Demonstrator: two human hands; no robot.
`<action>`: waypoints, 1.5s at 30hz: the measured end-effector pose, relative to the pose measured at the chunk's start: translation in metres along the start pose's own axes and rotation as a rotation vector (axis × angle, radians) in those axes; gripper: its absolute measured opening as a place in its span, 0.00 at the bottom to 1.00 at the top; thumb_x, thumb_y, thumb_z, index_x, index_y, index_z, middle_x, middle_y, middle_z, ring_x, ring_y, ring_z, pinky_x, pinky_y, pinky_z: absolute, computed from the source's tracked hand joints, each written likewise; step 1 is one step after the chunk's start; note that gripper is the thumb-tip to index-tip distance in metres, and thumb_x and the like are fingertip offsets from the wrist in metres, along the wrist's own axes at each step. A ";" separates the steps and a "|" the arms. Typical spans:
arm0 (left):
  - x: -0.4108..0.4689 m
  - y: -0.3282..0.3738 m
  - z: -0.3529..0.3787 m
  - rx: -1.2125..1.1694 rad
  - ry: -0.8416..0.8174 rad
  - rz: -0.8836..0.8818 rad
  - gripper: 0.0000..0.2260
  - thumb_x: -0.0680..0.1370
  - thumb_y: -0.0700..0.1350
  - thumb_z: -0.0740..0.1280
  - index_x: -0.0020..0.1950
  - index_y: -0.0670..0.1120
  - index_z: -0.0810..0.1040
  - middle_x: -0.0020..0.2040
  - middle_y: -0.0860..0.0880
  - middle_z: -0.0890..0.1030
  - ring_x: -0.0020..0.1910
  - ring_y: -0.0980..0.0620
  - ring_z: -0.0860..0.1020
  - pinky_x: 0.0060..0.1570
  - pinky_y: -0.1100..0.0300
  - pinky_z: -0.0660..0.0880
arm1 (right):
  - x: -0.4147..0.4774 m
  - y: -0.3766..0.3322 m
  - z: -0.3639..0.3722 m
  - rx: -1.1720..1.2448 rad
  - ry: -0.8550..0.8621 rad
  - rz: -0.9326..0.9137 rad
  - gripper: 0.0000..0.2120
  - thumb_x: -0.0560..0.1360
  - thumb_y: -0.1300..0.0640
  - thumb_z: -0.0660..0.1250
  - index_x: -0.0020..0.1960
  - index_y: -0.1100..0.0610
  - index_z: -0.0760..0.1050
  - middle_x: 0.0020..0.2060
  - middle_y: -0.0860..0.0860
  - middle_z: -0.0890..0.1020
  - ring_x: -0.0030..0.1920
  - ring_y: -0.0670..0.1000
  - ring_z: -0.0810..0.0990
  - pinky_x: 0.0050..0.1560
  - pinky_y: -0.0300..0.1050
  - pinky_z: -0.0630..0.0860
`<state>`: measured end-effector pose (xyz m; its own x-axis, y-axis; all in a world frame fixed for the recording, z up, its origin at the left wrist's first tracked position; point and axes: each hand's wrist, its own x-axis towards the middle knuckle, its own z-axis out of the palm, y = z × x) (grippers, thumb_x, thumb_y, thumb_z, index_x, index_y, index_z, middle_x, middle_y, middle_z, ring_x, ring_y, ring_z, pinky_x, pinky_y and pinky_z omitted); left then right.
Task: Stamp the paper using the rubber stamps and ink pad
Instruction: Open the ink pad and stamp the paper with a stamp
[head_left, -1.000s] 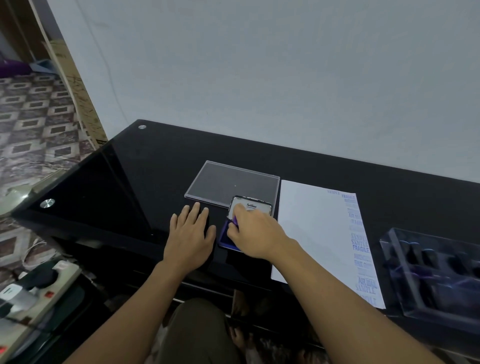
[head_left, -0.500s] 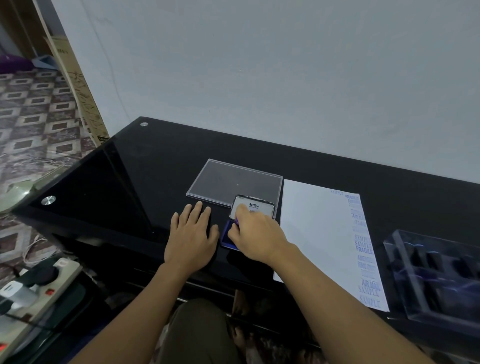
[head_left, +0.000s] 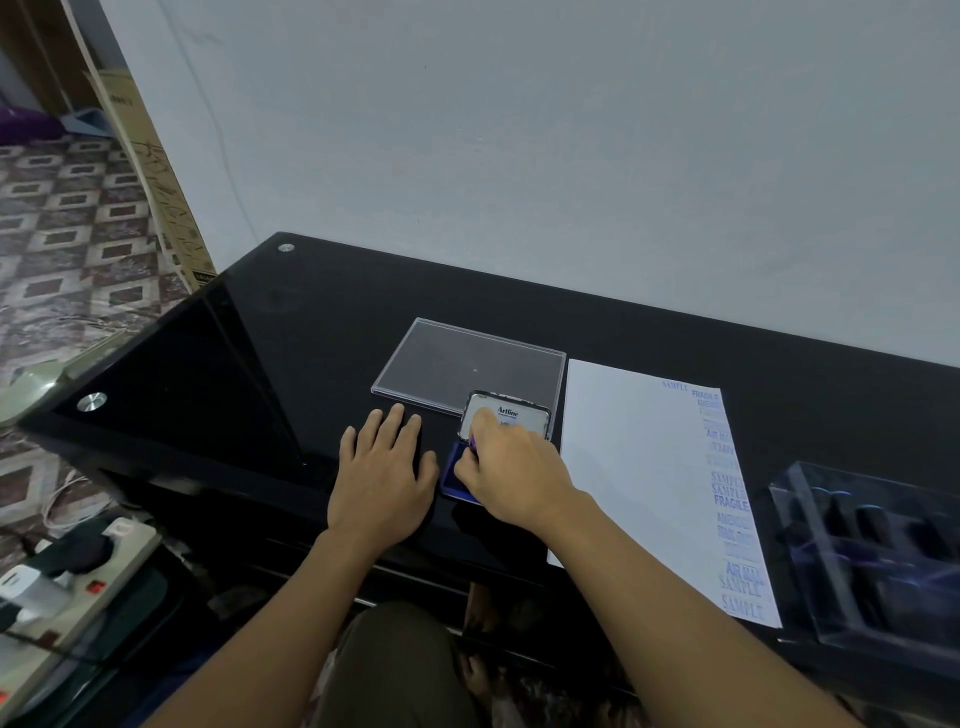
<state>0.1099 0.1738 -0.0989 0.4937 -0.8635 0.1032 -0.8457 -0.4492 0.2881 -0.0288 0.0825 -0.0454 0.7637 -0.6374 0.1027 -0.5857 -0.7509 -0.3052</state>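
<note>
An open blue ink pad (head_left: 453, 477) lies on the black glass table (head_left: 291, 332), its white lid (head_left: 514, 414) raised behind it. My right hand (head_left: 511, 475) is curled over the pad and pinches a small purple rubber stamp (head_left: 473, 442), mostly hidden by my fingers. My left hand (head_left: 384, 467) lies flat on the table just left of the pad, fingers straight. A white paper sheet (head_left: 634, 467) lies right of the pad, with a column of blue stamped words along its right edge.
A clear plastic lid (head_left: 467, 364) lies behind the pad. A clear box (head_left: 878, 551) holding several dark stamps stands at the right edge. A power strip (head_left: 78, 571) with plugs sits lower left, below the table. The wall runs close behind the table.
Both hands stay in place, the right one over the ink pad. Only the camera view has shifted slightly.
</note>
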 end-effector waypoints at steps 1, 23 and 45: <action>0.000 0.000 0.000 -0.001 0.002 0.000 0.25 0.83 0.55 0.52 0.79 0.49 0.57 0.81 0.48 0.54 0.80 0.48 0.49 0.77 0.46 0.46 | 0.000 0.000 0.000 0.002 -0.001 -0.001 0.07 0.80 0.51 0.60 0.50 0.53 0.64 0.39 0.52 0.79 0.37 0.54 0.78 0.35 0.48 0.75; 0.021 0.019 -0.027 -0.275 0.030 -0.062 0.21 0.79 0.48 0.62 0.71 0.45 0.71 0.75 0.44 0.67 0.75 0.45 0.62 0.73 0.41 0.61 | -0.006 0.003 -0.016 0.150 0.068 0.060 0.07 0.80 0.50 0.60 0.46 0.53 0.66 0.36 0.48 0.76 0.36 0.52 0.76 0.35 0.46 0.70; 0.108 0.200 0.004 -0.305 -0.231 0.303 0.18 0.80 0.43 0.59 0.69 0.40 0.72 0.70 0.45 0.71 0.71 0.46 0.64 0.68 0.52 0.62 | -0.012 0.216 -0.127 0.370 0.072 0.610 0.09 0.80 0.51 0.60 0.48 0.56 0.75 0.43 0.52 0.81 0.38 0.50 0.75 0.38 0.44 0.69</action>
<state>-0.0070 -0.0101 -0.0338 0.1473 -0.9889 0.0215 -0.8297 -0.1117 0.5469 -0.1989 -0.0943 0.0071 0.3021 -0.9444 -0.1299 -0.7623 -0.1575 -0.6277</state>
